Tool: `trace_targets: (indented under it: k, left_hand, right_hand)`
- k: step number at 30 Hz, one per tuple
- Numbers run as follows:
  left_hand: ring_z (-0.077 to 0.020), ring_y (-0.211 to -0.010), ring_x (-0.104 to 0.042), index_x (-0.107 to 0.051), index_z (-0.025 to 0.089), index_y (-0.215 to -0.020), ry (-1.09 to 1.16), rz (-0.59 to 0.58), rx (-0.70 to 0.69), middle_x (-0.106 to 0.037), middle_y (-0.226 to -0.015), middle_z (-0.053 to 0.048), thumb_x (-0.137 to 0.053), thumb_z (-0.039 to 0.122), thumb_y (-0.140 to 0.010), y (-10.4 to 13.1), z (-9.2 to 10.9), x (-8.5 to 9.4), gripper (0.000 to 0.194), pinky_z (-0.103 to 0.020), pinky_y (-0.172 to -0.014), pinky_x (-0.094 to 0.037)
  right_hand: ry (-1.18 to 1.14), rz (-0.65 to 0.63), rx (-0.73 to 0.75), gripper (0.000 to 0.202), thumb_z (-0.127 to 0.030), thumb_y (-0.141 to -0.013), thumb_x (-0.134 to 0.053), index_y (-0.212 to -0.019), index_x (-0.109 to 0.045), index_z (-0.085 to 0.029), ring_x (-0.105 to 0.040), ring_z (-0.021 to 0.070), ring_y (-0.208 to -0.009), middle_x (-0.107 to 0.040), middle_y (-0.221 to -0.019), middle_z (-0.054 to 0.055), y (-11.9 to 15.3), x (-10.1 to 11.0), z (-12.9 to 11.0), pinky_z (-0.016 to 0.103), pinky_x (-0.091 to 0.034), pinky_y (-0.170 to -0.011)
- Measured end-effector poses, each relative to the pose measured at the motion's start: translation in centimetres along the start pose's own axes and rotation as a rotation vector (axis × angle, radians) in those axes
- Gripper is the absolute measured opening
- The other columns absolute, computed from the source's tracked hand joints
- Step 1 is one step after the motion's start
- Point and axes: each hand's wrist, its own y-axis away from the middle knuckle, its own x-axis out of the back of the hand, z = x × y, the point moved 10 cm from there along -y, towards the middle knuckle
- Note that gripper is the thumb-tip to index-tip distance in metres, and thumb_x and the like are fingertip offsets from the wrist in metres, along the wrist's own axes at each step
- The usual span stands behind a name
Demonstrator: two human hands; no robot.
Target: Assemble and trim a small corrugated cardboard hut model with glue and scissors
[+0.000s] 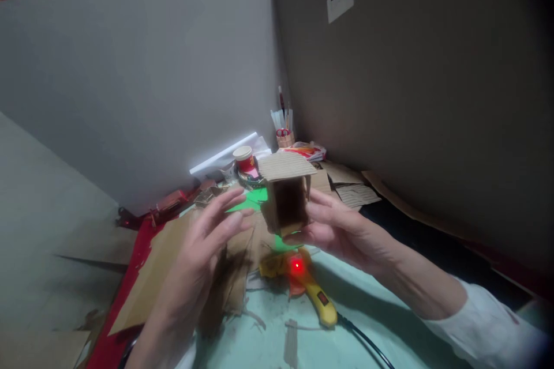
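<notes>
A small cardboard house (288, 167), with a ridged corrugated roof and a dark open front, is held up above the table. My right hand (337, 228) grips it from the right side and underneath. To its left, my left hand (212, 236) is raised with fingers apart, holding nothing and not touching the cardboard. Below the house lies a yellow glue gun (320, 300) with a glowing red light and a black cord. Its front end rests among scraps.
Cardboard sheets (149, 268) lie at the left, and more cardboard pieces (357, 193) at the right. Behind stand a red paper cup (244, 161) and a pen holder (284, 138) with red scissors. Grey partition walls (173, 69) enclose the table (363, 328).
</notes>
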Motion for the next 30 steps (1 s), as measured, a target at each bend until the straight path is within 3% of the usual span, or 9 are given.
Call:
trace_targets:
  k: [3,5,8,12,17,20,26,30]
  left_hand:
    - [-0.0339,-0.138,-0.053,-0.052,0.029,-0.146,-0.009,-0.127,-0.03,-0.052,-0.155,-0.009,-0.083,0.044,-0.081,-0.2,-0.5,-1.7,0.074,-0.05,-0.115,-0.04]
    - [-0.0307,-0.137,-0.054,-0.043,0.028,-0.152,0.015,-0.239,-0.013,-0.054,-0.154,-0.009,-0.09,0.039,-0.075,0.0,-1.0,-3.5,0.091,-0.044,-0.114,-0.042]
    - [-0.0253,-0.128,-0.062,-0.045,0.025,-0.147,0.058,-0.314,0.042,-0.067,-0.14,-0.007,-0.091,0.023,-0.072,0.5,-1.6,-5.4,0.088,-0.036,-0.109,-0.048]
    - [-0.0187,-0.124,-0.067,-0.057,0.03,-0.135,0.092,-0.251,0.053,-0.075,-0.132,0.002,-0.086,0.004,-0.069,0.8,-1.7,-5.5,0.076,-0.028,-0.104,-0.052]
    - [-0.0152,-0.122,-0.069,-0.066,0.029,-0.124,0.093,-0.175,0.08,-0.079,-0.126,0.006,-0.085,0.001,-0.067,1.0,-1.8,-4.8,0.066,-0.022,-0.101,-0.053]
    - [-0.0177,-0.122,-0.069,-0.06,0.027,-0.133,0.083,-0.143,0.09,-0.078,-0.128,0.001,-0.087,0.005,-0.067,1.1,-2.1,-4.7,0.075,-0.026,-0.103,-0.054]
    - [-0.0224,-0.13,-0.064,-0.047,0.036,-0.148,0.036,-0.076,0.051,-0.066,-0.147,0.001,-0.092,0.015,-0.068,1.0,-2.3,-4.1,0.094,-0.033,-0.11,-0.052]
    - [-0.0256,-0.139,-0.057,-0.041,0.038,-0.153,0.025,-0.027,0.005,-0.056,-0.157,-0.001,-0.096,0.018,-0.063,1.4,-1.8,-4.2,0.108,-0.031,-0.11,-0.052]
  right_hand:
    - [-0.019,-0.024,0.009,0.051,-0.029,-0.094,-0.076,-0.142,-0.059,-0.025,-0.072,0.0214,-0.111,-0.069,-0.136,0.009,0.1,-0.6,-0.1,0.032,-0.061,-0.09]
    - [-0.029,-0.031,0.004,0.054,-0.026,-0.094,-0.077,-0.144,-0.057,-0.024,-0.072,0.0213,-0.111,-0.069,-0.136,0.009,0.1,-0.8,0.1,0.032,-0.061,-0.09]
    - [-0.043,-0.03,-0.001,0.054,-0.024,-0.094,-0.076,-0.145,-0.056,-0.024,-0.072,0.0204,-0.112,-0.07,-0.135,0.008,0.1,-0.9,0.2,0.03,-0.061,-0.092]
    - [-0.057,-0.06,0.025,0.044,-0.025,-0.097,-0.074,-0.14,-0.062,-0.026,-0.072,0.0208,-0.114,-0.07,-0.134,0.006,0.4,-0.9,-0.1,0.031,-0.06,-0.095]
    - [-0.073,-0.048,-0.005,0.046,-0.025,-0.098,-0.072,-0.142,-0.061,-0.03,-0.069,0.0196,-0.121,-0.071,-0.134,0.004,0.6,-0.6,0.1,0.031,-0.055,-0.104]
    - [-0.055,-0.051,0.018,0.045,-0.025,-0.097,-0.074,-0.14,-0.063,-0.029,-0.07,0.0205,-0.119,-0.072,-0.132,0.004,0.5,-0.8,-0.2,0.032,-0.057,-0.102]
    - [-0.067,-0.047,0.027,0.042,-0.022,-0.096,-0.074,-0.136,-0.066,-0.03,-0.074,0.0198,-0.11,-0.073,-0.129,0.002,0.7,-1.3,-0.5,0.025,-0.061,-0.088]
    - [-0.089,-0.015,-0.001,0.054,-0.023,-0.094,-0.077,-0.144,-0.058,-0.03,-0.073,0.0202,-0.111,-0.074,-0.128,0.003,1.0,-1.1,-0.1,0.028,-0.059,-0.093]
